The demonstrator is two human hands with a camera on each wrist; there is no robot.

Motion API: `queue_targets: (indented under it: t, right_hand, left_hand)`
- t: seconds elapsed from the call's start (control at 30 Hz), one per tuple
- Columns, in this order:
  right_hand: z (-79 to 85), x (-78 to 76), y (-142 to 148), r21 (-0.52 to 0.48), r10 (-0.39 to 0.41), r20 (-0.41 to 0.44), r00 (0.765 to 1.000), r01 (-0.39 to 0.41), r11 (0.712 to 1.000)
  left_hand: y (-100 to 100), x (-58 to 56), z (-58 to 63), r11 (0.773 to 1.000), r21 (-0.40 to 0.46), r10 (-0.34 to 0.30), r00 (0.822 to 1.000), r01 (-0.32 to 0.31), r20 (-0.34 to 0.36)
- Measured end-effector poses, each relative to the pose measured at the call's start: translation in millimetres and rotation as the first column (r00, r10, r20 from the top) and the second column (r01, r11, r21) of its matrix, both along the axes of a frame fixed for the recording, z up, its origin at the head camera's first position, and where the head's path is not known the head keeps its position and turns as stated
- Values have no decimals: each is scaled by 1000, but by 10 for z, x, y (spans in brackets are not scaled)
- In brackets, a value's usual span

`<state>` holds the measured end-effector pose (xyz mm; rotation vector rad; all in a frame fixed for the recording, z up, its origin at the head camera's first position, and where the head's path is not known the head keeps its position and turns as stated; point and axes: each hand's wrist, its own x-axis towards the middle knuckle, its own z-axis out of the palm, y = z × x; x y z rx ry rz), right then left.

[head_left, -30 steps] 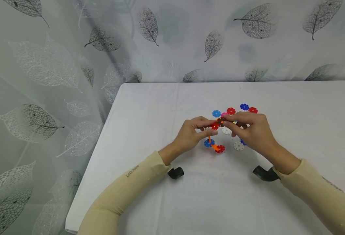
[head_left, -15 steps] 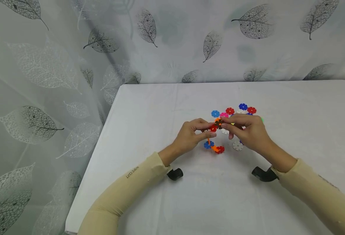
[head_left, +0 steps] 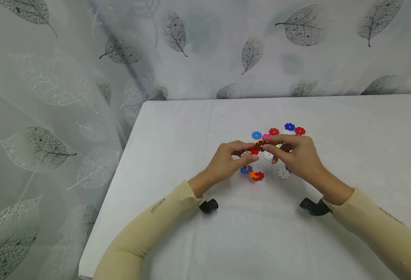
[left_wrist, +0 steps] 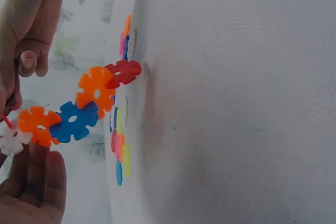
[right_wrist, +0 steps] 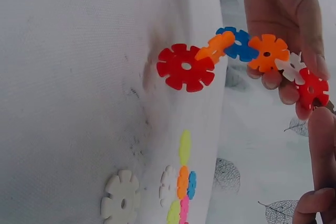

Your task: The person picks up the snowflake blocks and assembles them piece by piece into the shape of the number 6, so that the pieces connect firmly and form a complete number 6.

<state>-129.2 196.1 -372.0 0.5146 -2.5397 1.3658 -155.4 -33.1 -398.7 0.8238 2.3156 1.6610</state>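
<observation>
A chain of notched plastic discs hangs from my left hand (head_left: 228,161), which pinches it near its upper red disc (right_wrist: 312,88). Below that follow a white disc (right_wrist: 291,67), an orange disc (right_wrist: 268,53), a blue disc (right_wrist: 239,43), another orange disc (left_wrist: 96,90) and a red end disc (right_wrist: 185,66). Between thumb and index finger, my right hand (head_left: 298,155) pinches a brown disc (head_left: 261,145) against the upper red disc. Fingers partly hide that joint, so how deep the slots sit I cannot tell.
Loose discs lie on the white-covered table (head_left: 191,128) behind and under my right hand, among them a light blue disc (head_left: 256,135), a dark blue disc (head_left: 289,126) and a white disc (head_left: 284,173). A leaf-patterned curtain (head_left: 205,46) hangs behind the table.
The chain's lower end has swung slightly left and up. Both hands stay nearly in place, with the brown disc tilting a little at the red one.
</observation>
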Motion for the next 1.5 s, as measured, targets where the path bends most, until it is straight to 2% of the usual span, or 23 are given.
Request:
queue_targets:
  t: [0.17, 0.33, 0.53, 0.7, 0.83, 1.0, 1.1, 1.17, 1.27, 1.33, 1.5]
  right_hand:
    - [-18, 1, -12, -40, -1, 66, 998, 4, 999]
    - [-49, -36, 45, -73, -26, 50, 998, 30, 997]
    - [-33, -127, 235, -161, -175, 36, 984, 179, 971]
    - [-12, -211, 418, -215, -303, 75, 950, 312, 925]
    - [-15, -258, 558, -212, -371, 117, 921, 388, 897]
    - [-96, -298, 759, -80, -416, 222, 882, 442, 894]
    - [-167, -316, 883, 45, -425, 304, 853, 432, 901]
    - [-210, -332, 962, 135, -419, 349, 838, 398, 907]
    - [-261, -358, 1058, 278, -400, 383, 833, 309, 909]
    - [-286, -375, 1107, 358, -383, 389, 838, 245, 901]
    - [-317, -399, 1151, 456, -372, 390, 842, 174, 873]
  left_hand:
    - [23, 24, 44, 1000, -9, 25, 999, -24, 35]
    - [21, 17, 38, 997, 29, 75, 996, -77, 54]
    - [-23, -37, 17, 969, 194, 129, 982, -155, 140]
    - [-46, -44, 28, 946, 267, 145, 976, -186, 165]
    - [-44, -47, 40, 928, 307, 168, 973, -211, 160]
    - [-39, -50, 44, 912, 340, 187, 970, -230, 153]
    - [-37, -49, 41, 909, 346, 187, 969, -232, 160]
    - [-35, -49, 37, 909, 345, 186, 969, -233, 165]
    - [-32, -48, 32, 909, 344, 187, 967, -237, 171]
    - [-31, -49, 24, 906, 343, 195, 965, -246, 178]
    - [-32, -40, 18, 905, 334, 210, 960, -262, 185]
